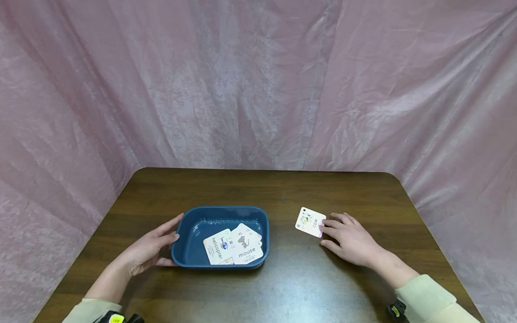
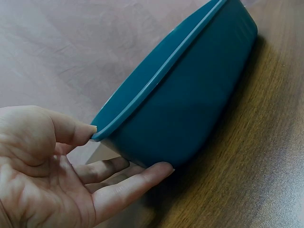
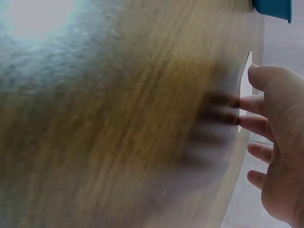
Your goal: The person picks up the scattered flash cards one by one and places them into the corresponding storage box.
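Observation:
My left hand (image 1: 147, 251) holds the left end of a blue plastic basin (image 1: 186, 208), fingers spread about its rim and outer wall. In the left wrist view, one fingertip (image 2: 88, 133) sits on the rim while another lies low along the side. Inside the basin lie several white picture cards; a helicopter card (image 1: 216, 251) and a mouse card (image 1: 246, 255) show on top. On the right, my right hand (image 1: 353, 240) touches the right edge of a cow card (image 1: 308, 220) with extended fingertips. The right wrist view shows this card (image 3: 245, 85) almost edge-on.
A brown wooden table (image 1: 291, 188) with rounded far corners bears everything. Pink cloth (image 1: 258, 89) hangs behind and at both sides. Bare wood lies between the basin and the cow card, and light glares off the table's front part.

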Action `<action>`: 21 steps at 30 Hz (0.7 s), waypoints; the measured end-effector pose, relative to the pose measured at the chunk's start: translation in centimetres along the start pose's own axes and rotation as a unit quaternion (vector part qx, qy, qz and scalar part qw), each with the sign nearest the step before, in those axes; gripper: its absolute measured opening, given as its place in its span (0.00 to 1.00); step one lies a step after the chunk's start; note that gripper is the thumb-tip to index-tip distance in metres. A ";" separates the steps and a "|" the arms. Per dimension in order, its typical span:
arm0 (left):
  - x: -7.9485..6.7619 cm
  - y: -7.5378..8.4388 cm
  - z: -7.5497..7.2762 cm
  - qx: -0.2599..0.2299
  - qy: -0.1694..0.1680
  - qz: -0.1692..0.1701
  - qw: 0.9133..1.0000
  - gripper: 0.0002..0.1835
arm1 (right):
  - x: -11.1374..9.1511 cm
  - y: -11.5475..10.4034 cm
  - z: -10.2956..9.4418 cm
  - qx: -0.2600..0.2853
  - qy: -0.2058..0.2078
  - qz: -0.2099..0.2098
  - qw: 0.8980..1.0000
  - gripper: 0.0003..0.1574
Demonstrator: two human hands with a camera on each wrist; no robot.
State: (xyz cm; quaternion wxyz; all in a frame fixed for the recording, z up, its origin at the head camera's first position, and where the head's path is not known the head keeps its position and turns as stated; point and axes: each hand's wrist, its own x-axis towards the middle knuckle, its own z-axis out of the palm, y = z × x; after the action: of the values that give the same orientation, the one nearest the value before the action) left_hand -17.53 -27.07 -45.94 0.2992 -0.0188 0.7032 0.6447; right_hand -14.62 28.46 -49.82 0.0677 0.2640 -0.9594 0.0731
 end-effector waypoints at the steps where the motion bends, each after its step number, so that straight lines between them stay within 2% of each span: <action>1: 0.0 0.0 0.0 0.000 0.000 0.000 1.000 0.37 | -0.2 0.0 0.0 0.000 0.000 0.000 1.000 0.28; 15: 0.1 0.0 -0.1 0.001 -0.006 0.002 1.000 0.37 | -1.7 -0.5 -0.4 -0.002 0.007 -0.012 1.000 0.29; 21: 0.0 0.1 0.0 0.006 -0.010 0.003 1.000 0.37 | -1.6 -0.7 0.0 0.034 0.029 0.016 0.999 0.22</action>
State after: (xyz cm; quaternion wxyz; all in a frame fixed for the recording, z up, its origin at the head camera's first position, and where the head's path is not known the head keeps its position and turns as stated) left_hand -17.54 -27.06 -45.85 0.3045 -0.0080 0.7039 0.6417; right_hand -12.91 28.65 -49.97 0.0852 0.2485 -0.9581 0.1139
